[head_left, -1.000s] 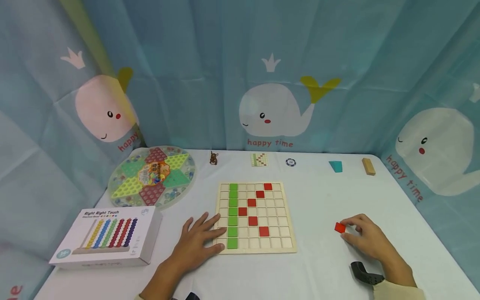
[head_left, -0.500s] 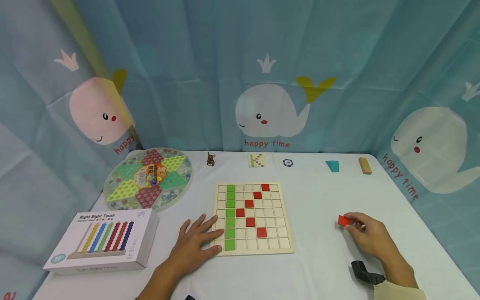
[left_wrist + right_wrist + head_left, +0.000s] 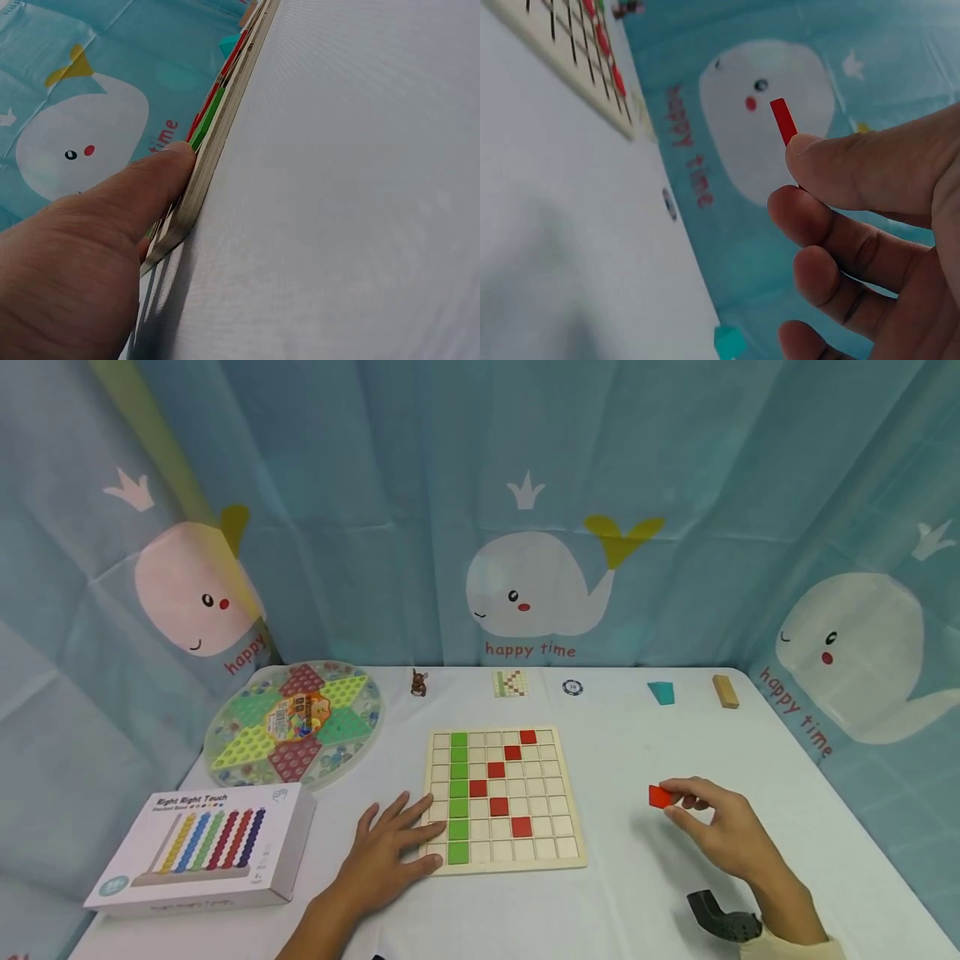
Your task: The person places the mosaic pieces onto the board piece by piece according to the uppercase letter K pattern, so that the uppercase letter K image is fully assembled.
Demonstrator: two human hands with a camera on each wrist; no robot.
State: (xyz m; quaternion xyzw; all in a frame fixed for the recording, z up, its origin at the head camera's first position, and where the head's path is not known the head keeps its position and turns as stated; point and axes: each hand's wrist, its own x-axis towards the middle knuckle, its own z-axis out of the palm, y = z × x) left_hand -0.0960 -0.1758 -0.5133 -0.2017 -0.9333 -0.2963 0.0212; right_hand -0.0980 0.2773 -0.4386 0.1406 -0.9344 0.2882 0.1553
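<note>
A wooden grid board (image 3: 534, 785) lies flat on the white table, with a column of green square tiles (image 3: 458, 787) and several red square tiles (image 3: 498, 807) in its cells. My left hand (image 3: 390, 852) rests with spread, fairly straight fingers on the board's left edge. In the left wrist view, the thumb (image 3: 142, 184) touches the board's edge near a green tile. My right hand (image 3: 712, 827) pinches a loose red tile (image 3: 660, 797) between thumb and fingers, above the table right of the board. The right wrist view shows that tile (image 3: 783, 120) edge-on.
At left are a white boxed bead game (image 3: 202, 843) and a round Chinese checkers board (image 3: 296, 722). Along the back edge stand a small brown figurine (image 3: 418, 682), a pattern card (image 3: 510, 683), a chip (image 3: 572, 687), a teal block (image 3: 662, 692) and a wooden block (image 3: 725, 691).
My right hand has lifted the red tile off the table and carried it slightly left, towards the board. The left hand stays on the board's edge. The head view has shifted a little.
</note>
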